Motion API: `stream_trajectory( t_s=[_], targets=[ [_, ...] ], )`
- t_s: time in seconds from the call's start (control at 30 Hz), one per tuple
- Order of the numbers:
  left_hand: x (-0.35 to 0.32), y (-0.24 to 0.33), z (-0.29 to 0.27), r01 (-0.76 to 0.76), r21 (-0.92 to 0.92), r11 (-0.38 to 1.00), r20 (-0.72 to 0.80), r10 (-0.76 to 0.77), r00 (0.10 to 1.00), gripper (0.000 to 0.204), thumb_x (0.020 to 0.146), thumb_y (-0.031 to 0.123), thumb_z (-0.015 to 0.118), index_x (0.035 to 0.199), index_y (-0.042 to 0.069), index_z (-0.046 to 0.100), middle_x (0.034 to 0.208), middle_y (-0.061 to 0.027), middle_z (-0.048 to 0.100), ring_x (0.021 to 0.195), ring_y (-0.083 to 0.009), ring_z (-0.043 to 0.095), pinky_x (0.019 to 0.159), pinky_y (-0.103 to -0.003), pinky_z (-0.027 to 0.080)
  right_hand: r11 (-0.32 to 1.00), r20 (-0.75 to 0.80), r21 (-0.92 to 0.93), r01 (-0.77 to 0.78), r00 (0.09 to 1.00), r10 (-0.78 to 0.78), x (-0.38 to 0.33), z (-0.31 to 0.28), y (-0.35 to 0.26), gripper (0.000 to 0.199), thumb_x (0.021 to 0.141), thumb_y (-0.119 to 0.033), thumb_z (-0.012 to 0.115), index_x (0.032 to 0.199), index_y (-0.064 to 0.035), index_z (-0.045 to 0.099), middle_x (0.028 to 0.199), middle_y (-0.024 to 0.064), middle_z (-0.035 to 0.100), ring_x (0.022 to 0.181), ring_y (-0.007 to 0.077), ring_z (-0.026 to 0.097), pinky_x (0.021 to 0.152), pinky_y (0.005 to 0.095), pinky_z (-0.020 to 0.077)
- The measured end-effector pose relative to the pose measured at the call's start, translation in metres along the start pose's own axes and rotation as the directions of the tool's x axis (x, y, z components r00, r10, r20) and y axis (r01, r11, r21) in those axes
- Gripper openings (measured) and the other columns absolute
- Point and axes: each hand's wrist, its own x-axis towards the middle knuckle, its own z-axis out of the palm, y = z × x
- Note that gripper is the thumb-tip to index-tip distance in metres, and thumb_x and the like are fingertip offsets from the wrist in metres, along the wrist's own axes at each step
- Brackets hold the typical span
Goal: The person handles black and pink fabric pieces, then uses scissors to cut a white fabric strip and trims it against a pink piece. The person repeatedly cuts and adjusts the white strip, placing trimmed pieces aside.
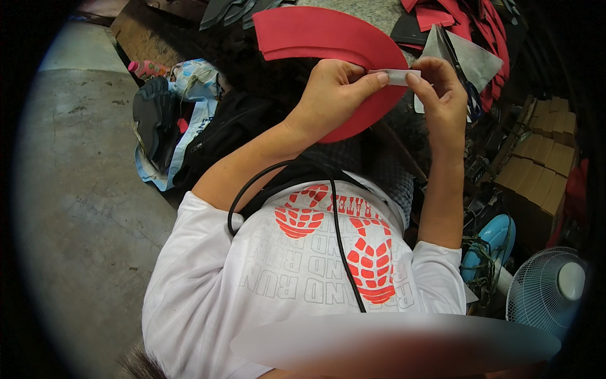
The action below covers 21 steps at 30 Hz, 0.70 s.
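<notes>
I'm looking down at both hands working in the upper centre of the frame. Left hand [331, 95] is pinching the left end of a small white paper strip [396, 76] between thumb and forefinger, and also seems to be gripping the edge of the red curved sheet [315, 35] under it; I can't tell whether the palm is clamping the sheet or only resting on it. Right hand [442, 91] is closing thumb and fingers on the strip's right end, and a pair of scissors [459, 69] is hanging from its ring-side fingers, blades pointing toward the upper edge.

Key relation: the strip is lying between the two hands, long axis running left-right across the frame, roughly level. Both hands are touching it, with the left hand's fingertip reaching further along it, so the left is carrying more of it. The strip is sitting right at the lower rim of the red sheet, overlapping it.

Strip look: narrow, flat, white to pale grey, thin like tape or a paper label, part covered by fingers. The red sheet is a wide arc, matte, foam-like.

Around: a grey triangular piece [470, 57] behind the right hand, red offcuts [480, 22] at upper right, cardboard boxes [543, 164] at right, a white fan [549, 287] at lower right, dark shoe soles [151, 114] at left on the concrete floor [82, 202].
</notes>
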Motion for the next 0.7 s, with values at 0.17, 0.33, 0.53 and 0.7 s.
stream_trajectory(
  t_s=[0.17,0.33,0.53,0.7],
  targets=[
    [0.004,-0.006,0.006,-0.083,-0.097,0.992,0.001,0.083,0.997,0.021,0.091,0.012,0.069,0.104,-0.004,0.073,0.09,-0.0033,0.073,0.08,-0.0052,0.063,0.07,-0.023,0.05,0.953,0.206,0.158,-0.259,0.952,0.225,-0.004,-0.003,-0.003,0.017,0.089,-0.009,0.074,0.101,-0.0007,0.065,0.096,0.0037,0.07,0.088,0.0081,0.064,0.079,0.0225,0.0507],
    [0.005,-0.009,0.003,-0.08,-0.229,0.97,0.033,0.089,0.995,0.019,0.091,0.009,0.069,0.106,-0.003,0.072,0.095,-0.0042,0.073,0.087,-0.0079,0.065,0.078,-0.026,0.052,0.884,0.237,0.338,-0.324,0.938,0.253,-0.008,0.002,0.001,0.013,0.088,-0.006,0.075,0.096,-0.0013,0.065,0.095,0.0047,0.071,0.089,0.0092,0.066,0.083,0.0248,0.0529],
    [0.002,-0.009,0.0,-0.03,-0.057,0.998,0.092,0.035,0.995,0.023,0.097,0.015,0.066,0.109,-0.004,0.071,0.096,-0.003,0.072,0.086,-0.0075,0.064,0.076,-0.024,0.05,0.875,0.248,0.369,-0.313,0.941,0.232,-0.011,0.001,0.006,0.011,0.09,-0.005,0.073,0.096,-0.0002,0.065,0.093,0.005,0.071,0.084,0.0087,0.066,0.078,0.0233,0.0527],
    [0.006,-0.01,0.0,-0.017,0.189,0.982,0.064,0.005,0.998,0.025,0.097,0.018,0.066,0.105,-0.006,0.071,0.088,-0.0045,0.072,0.079,-0.007,0.063,0.07,-0.025,0.049,0.863,0.31,0.255,-0.436,0.882,0.354,-0.008,-0.008,0.006,0.014,0.091,-0.006,0.072,0.101,0.0017,0.067,0.094,0.0048,0.071,0.083,0.0068,0.065,0.074,0.0219,0.0521]
  ],
)
